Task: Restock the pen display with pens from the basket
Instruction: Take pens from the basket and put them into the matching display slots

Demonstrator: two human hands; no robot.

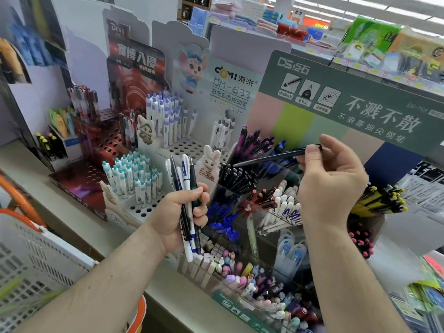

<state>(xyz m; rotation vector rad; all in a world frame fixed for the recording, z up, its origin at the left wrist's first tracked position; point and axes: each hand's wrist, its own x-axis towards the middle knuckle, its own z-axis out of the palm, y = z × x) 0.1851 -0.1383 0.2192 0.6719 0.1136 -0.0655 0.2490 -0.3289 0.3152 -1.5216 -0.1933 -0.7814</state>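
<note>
Black pen [271, 157] pinched by right hand [332, 179], tip seemingly above display compartments [237, 179]

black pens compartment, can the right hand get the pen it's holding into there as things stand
Probably yes. The right hand pinches a black pen whose tip already points at the black pens compartment, open on top with nothing above it. The left hand, gripping a bundle of pens, sits lower left, out of the way.

Bright white ceiling strip lights [374, 10] are flooding the shop evenly, casting only faint shadows; wide-angle distortion is bending the edges, and the corners are blurring softly.
</note>
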